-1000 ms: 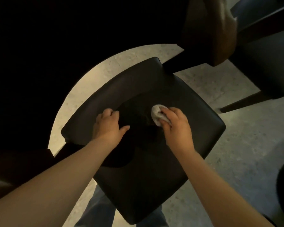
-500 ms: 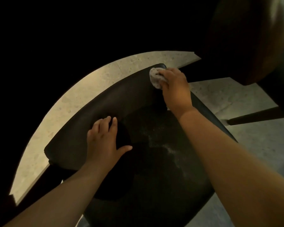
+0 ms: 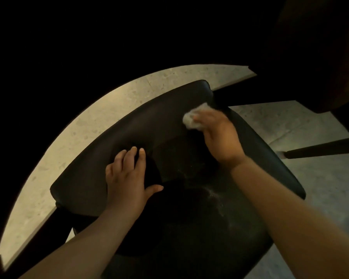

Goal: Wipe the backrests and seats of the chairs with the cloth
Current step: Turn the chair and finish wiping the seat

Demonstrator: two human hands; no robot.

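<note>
The right hand (image 3: 218, 135) clutches a crumpled pale cloth (image 3: 191, 117) and presses it against the dark, curved backrest (image 3: 149, 121), toward one o'clock from the middle of the seat (image 3: 199, 228). The left hand (image 3: 127, 178) lies flat on the backrest at about ten o'clock, fingers straight and thumb spread. Speckled floor (image 3: 89, 121) shows beyond the backrest.

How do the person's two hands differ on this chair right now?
The left hand lies flat with fingers spread, holding nothing; the right hand grips the pale cloth. The left hand sits nearer the camera; the right hand reaches toward the far corner. The left hand looks sharp, the right hand blurred. Both are on the dark chair.
</note>
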